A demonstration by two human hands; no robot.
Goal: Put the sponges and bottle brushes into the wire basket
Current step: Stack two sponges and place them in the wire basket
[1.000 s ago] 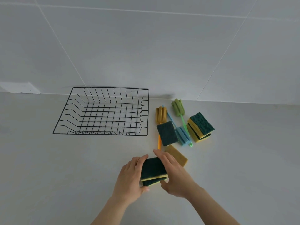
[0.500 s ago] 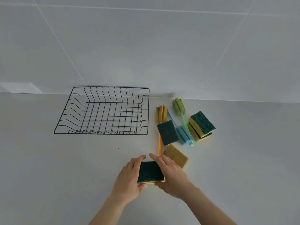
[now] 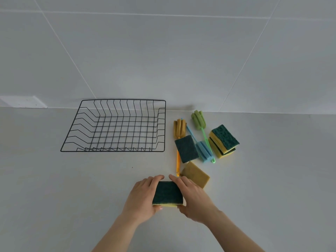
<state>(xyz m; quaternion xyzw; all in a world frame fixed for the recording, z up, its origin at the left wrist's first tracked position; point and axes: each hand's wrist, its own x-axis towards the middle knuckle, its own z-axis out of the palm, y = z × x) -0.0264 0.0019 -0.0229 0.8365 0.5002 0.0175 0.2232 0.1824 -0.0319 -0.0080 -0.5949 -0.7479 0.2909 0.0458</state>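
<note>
My left hand (image 3: pixel 142 196) and my right hand (image 3: pixel 193 196) clasp a green-and-yellow sponge (image 3: pixel 167 194) from both sides, low over the counter. The black wire basket (image 3: pixel 112 150) stands at the back left with nothing in it. To its right lie a green-topped sponge (image 3: pixel 186 148), a yellow-brown sponge (image 3: pixel 196 174), and a stack of two sponges (image 3: pixel 224 140). Three bottle brushes lie among them: an orange one (image 3: pixel 179 127), a blue one (image 3: pixel 204 150) and a green one (image 3: pixel 198 120).
The pale counter meets a grey tiled wall (image 3: pixel 163 51) just behind the basket. A white outlet plate (image 3: pixel 23 102) sits at the wall's base on the far left.
Both hands have levelled the held sponge, so its green face now points up. In the first frame two stacked layers showed; now only one yellow edge shows.
</note>
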